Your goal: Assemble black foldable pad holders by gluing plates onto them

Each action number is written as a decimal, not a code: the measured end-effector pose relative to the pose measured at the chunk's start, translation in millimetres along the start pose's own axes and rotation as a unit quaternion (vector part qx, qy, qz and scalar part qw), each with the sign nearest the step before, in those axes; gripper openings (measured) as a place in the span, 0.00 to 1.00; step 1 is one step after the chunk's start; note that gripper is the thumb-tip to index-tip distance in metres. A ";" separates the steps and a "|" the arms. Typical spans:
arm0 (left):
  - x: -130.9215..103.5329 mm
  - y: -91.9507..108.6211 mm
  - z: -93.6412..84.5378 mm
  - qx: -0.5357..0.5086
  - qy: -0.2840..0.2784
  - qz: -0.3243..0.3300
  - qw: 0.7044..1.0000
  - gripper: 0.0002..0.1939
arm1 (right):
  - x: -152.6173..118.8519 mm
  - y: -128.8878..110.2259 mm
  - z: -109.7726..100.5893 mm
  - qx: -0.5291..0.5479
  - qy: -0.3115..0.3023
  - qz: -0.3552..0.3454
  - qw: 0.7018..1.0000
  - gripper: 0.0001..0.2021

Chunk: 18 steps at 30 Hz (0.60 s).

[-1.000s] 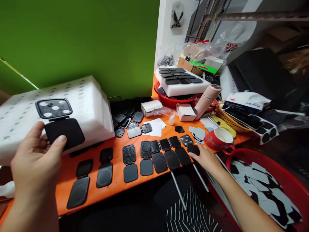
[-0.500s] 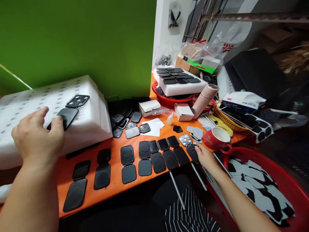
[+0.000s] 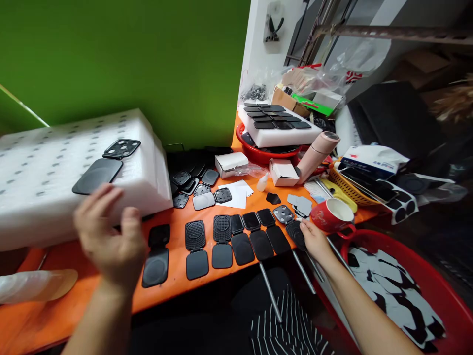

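Note:
My left hand (image 3: 111,236) hovers in front of the white foam block, slightly blurred, thumb and fingers apart and nothing seen in them. Just beyond its fingertips a black hinged two-part case (image 3: 99,176) lies unfolded on the foam block (image 3: 158,172). My right hand (image 3: 314,240) is closed on the edge of another unfolded hinged case (image 3: 295,234), whose upper half has round silver spots; its fingertips are partly hidden. Between the hands several unfolded black cases (image 3: 197,265) lie in a row along the orange table (image 3: 173,291). Whatever lies behind my left hand is hidden.
Loose cases, white boxes (image 3: 231,164), a small dropper bottle (image 3: 262,183) and a pink flask (image 3: 318,157) stand further back. A red mug (image 3: 325,217) is near my right hand. Metal rods (image 3: 270,292) stick out past the front edge. A red tub (image 3: 449,296) holds flat scraps.
My left hand has let go of the hinged case on the foam block and moved down and right, towards the table. My right hand stays at its case.

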<state>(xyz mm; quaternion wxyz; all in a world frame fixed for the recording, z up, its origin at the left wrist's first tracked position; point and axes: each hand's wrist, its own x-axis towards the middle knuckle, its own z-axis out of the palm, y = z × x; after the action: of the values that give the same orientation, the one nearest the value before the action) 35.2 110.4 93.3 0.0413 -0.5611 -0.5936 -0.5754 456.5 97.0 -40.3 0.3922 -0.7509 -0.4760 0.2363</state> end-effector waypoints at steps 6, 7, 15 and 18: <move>-100.2 45.9 44.2 -0.315 -0.236 -0.327 0.859 0.12 | -17.4 -28.4 -2.9 0.083 -0.067 0.012 0.994 0.26; -112.3 52.4 54.1 -0.384 -0.246 -0.419 0.785 0.13 | -23.8 -37.6 -1.6 0.114 -0.095 0.020 0.989 0.26; -131.3 66.5 91.4 -0.591 -0.205 -0.687 0.371 0.27 | -86.8 -101.9 34.8 0.176 -0.272 0.039 0.945 0.24; -126.5 60.4 79.2 -0.595 -0.175 -0.701 0.352 0.28 | -97.8 -109.5 49.7 0.169 -0.302 0.023 0.938 0.24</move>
<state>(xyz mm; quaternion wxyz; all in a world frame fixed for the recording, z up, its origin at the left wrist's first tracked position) 172.0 72.3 17.4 -0.8266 0.0928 -0.2676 -0.4864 319.7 53.3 18.1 0.3456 -0.5778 -0.5078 0.5374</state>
